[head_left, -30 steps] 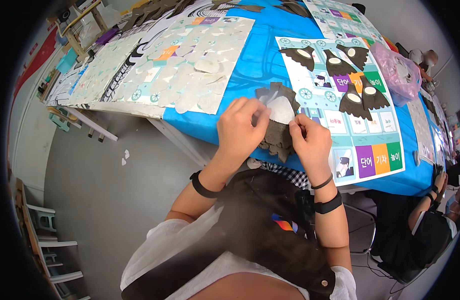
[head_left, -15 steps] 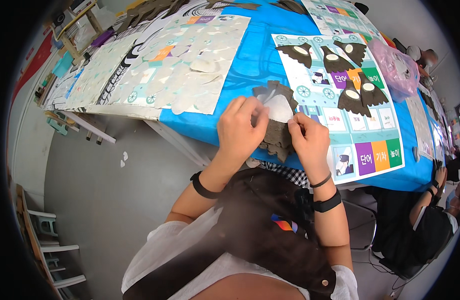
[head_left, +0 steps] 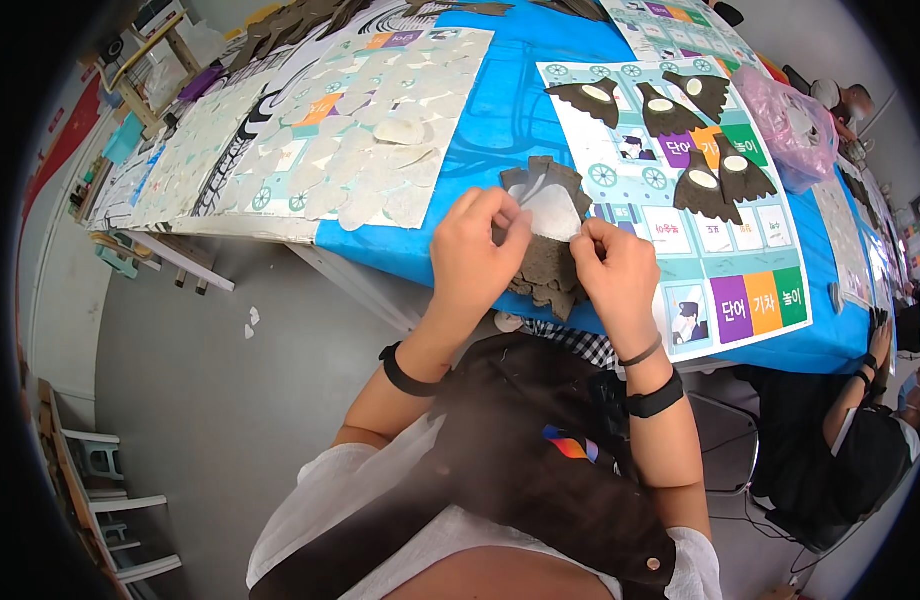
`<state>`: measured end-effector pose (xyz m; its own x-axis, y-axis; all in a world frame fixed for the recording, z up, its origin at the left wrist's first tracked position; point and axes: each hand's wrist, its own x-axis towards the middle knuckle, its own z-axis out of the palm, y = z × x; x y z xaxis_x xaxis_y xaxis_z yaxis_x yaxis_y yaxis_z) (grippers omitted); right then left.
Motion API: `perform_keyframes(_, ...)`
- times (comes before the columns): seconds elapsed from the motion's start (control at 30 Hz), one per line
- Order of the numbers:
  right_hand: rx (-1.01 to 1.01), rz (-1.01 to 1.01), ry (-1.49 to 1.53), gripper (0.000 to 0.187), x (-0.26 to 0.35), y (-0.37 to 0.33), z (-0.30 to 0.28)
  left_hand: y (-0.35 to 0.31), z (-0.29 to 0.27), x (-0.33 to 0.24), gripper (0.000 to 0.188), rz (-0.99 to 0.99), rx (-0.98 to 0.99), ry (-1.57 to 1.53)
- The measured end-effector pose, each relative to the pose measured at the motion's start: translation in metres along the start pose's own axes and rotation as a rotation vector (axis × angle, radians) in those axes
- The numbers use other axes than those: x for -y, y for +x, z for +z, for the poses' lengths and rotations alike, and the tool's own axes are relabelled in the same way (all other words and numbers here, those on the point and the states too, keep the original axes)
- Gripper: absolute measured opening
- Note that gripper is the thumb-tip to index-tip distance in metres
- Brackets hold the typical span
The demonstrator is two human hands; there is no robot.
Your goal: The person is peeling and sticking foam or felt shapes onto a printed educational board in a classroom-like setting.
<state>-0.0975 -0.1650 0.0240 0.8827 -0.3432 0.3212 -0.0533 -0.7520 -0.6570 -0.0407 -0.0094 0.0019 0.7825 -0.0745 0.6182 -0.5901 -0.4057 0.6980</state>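
A stack of dark brown fabric cutouts (head_left: 552,262) with jagged edges lies at the blue table's near edge. On top of it rests a thin white oval patch (head_left: 556,208). My left hand (head_left: 476,248) is closed in a pinch at the patch's left side. On its lower right edge, thumb and forefinger of my right hand (head_left: 616,272) are also pinched together. Just beyond, several dark winged cutouts, one with a white oval (head_left: 660,104) on it, lie on a printed sheet (head_left: 680,262).
White oval pieces (head_left: 400,155) cover another printed sheet to the left. A pink plastic bag (head_left: 783,130) stands at the right, with more brown cutouts (head_left: 300,28) at the back. A person in black (head_left: 830,455) sits to the right. White scraps (head_left: 251,322) lie on the floor.
Both hands stay at the white patch on the brown stack, shifting only slightly. The whole view has moved a little.
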Motion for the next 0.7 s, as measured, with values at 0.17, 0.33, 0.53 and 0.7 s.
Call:
perform_keyframes(0.17,0.001,0.001,-0.023,0.021,0.000,0.000,0.001,0.003,-0.001,0.001,0.014,-0.050,0.033,-0.093)
perform_keyframes(0.33,-0.008,-0.009,-0.025,0.021,-0.002,-0.001,0.001,0.004,-0.001,0.000,0.014,-0.045,0.044,-0.076)
perform_keyframes(0.53,0.014,-0.079,-0.271,0.020,0.008,-0.015,-0.011,0.003,-0.001,0.004,0.014,-0.056,0.045,-0.093)
perform_keyframes(0.7,-0.155,-0.576,-0.286,0.033,0.016,-0.020,-0.001,0.005,-0.002,0.003,0.014,-0.047,0.045,-0.055)
